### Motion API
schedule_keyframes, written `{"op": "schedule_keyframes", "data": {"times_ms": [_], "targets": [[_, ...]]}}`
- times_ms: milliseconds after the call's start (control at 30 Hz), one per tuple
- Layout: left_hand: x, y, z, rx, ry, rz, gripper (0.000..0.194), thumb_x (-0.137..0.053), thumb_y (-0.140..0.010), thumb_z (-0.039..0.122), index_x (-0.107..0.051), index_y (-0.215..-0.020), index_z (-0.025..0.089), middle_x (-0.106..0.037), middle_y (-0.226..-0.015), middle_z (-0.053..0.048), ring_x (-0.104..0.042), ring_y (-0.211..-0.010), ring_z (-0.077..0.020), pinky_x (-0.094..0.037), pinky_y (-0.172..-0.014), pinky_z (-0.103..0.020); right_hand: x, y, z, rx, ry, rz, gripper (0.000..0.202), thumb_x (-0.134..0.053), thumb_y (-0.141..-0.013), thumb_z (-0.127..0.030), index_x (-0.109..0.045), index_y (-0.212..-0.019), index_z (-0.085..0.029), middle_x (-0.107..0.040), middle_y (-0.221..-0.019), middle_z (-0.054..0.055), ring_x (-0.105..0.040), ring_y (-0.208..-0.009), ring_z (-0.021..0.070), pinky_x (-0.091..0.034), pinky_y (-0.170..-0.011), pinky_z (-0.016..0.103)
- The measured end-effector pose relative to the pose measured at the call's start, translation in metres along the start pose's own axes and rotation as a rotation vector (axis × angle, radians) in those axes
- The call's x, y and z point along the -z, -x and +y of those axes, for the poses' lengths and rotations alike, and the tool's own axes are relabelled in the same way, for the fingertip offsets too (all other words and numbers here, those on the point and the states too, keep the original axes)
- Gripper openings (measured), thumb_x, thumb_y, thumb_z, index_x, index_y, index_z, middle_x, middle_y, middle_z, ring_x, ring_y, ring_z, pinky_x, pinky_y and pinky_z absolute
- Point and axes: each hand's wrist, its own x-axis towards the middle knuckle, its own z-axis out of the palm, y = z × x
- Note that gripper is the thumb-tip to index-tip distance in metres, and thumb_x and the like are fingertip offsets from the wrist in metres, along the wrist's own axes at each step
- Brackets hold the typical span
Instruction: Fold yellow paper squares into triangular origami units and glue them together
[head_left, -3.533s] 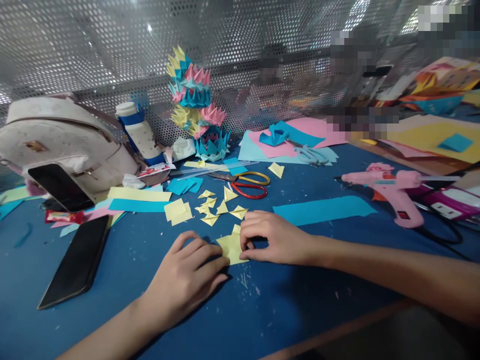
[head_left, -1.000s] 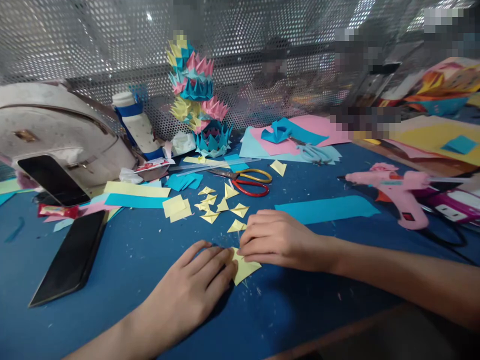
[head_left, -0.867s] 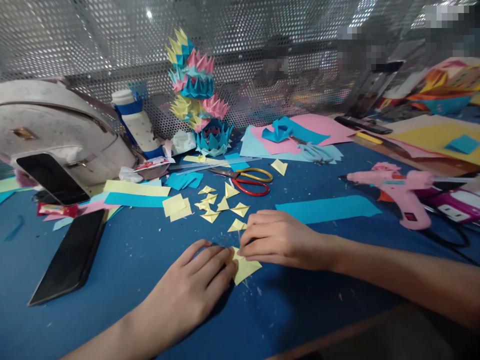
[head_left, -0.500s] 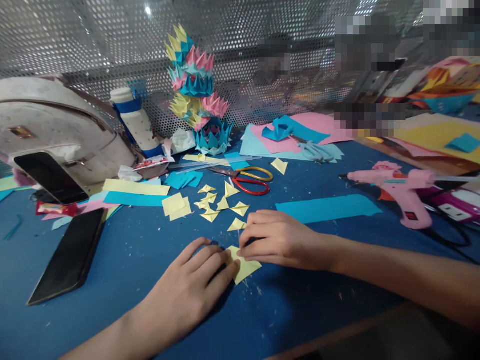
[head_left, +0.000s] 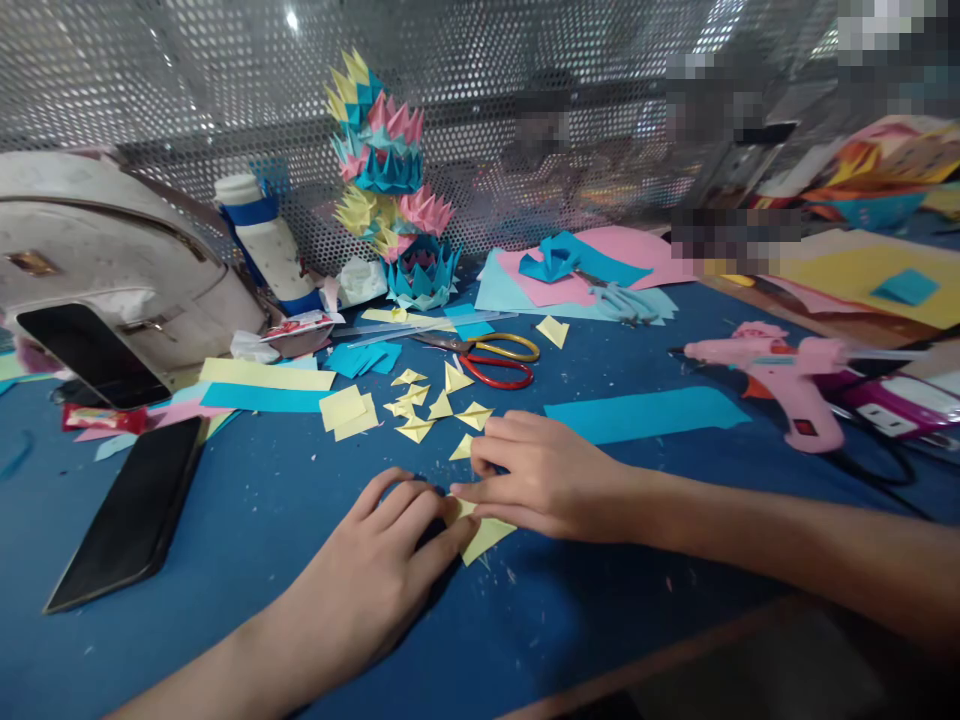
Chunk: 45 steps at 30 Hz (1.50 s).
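Note:
A small yellow paper lies on the blue table, its upper part covered by fingers. My left hand is at its left edge, fingers curled, with thumb and fingertips pressing the paper. From the right, my right hand reaches over the top of the same paper, its index finger and thumb on it near my left fingertips. Just beyond the hands lie several small folded yellow pieces. Two yellow squares overlap to the left of them.
Red-and-yellow-handled scissors lie behind the pieces. A blue strip and pink glue gun are on the right. Phones, a bag, a bottle stand left; a folded-paper tower stands behind.
My right hand's fingers have moved left across the top of the yellow paper, closer to my left fingertips. More of the paper's upper part is covered or folded over. The view has shifted slightly.

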Motion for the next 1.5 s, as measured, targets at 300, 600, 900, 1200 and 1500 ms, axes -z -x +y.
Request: {"op": "schedule_keyframes", "data": {"times_ms": [300,600,900,1200,1500], "targets": [[0.002,0.001,-0.002,0.005,0.049,-0.027,0.039,-0.039,-0.1,0.011,-0.051,-0.136,0.015,-0.055,-0.128,-0.015,-0.051,-0.118,-0.0294,-0.043,-0.101,-0.052,0.033,0.005,0.006,0.093,-0.08,-0.271,0.027,-0.057,-0.095,-0.02,-0.061,-0.068,-0.017,-0.058,-0.07,0.001,-0.045,-0.073,0.0167,-0.025,-0.066,0.032],[0.003,0.001,-0.006,-0.031,0.122,-0.094,0.048,-0.033,-0.1,0.008,-0.036,-0.147,0.013,-0.05,-0.145,-0.015,-0.042,-0.139,-0.0241,-0.035,-0.115,-0.051,0.014,0.006,0.016,0.13,-0.224,-0.174,0.015,-0.057,-0.099,-0.032,-0.062,-0.099,-0.017,-0.066,-0.082,0.001,-0.056,-0.073,0.0144,-0.033,-0.066,0.028],[0.003,0.001,-0.002,-0.058,0.085,0.004,0.047,-0.042,-0.095,0.005,-0.046,-0.141,0.011,-0.061,-0.128,-0.013,-0.055,-0.121,-0.0253,-0.035,-0.114,-0.052,0.012,0.003,0.017,0.028,-0.403,-0.027,0.012,-0.053,-0.095,-0.014,-0.065,-0.09,-0.015,-0.067,-0.085,0.004,-0.058,-0.082,0.0145,-0.042,-0.075,0.026],[0.005,0.0,0.0,-0.085,0.048,0.048,0.041,-0.041,-0.1,0.009,-0.049,-0.14,0.011,-0.064,-0.124,-0.011,-0.057,-0.118,-0.0242,-0.036,-0.112,-0.051,0.003,0.002,0.008,-0.22,-0.545,0.043,0.007,-0.062,-0.092,-0.017,-0.068,-0.094,-0.015,-0.067,-0.084,0.003,-0.06,-0.081,0.0129,-0.046,-0.073,0.024],[0.003,0.002,0.0,-0.037,-0.002,0.046,0.044,-0.045,-0.099,0.014,-0.047,-0.143,0.013,-0.062,-0.132,-0.011,-0.057,-0.122,-0.0258,-0.038,-0.112,-0.055,-0.003,0.004,0.007,-0.314,-0.571,0.062,0.008,-0.068,-0.091,-0.021,-0.072,-0.085,-0.016,-0.071,-0.084,0.003,-0.063,-0.081,0.0134,-0.048,-0.073,0.025]]}}
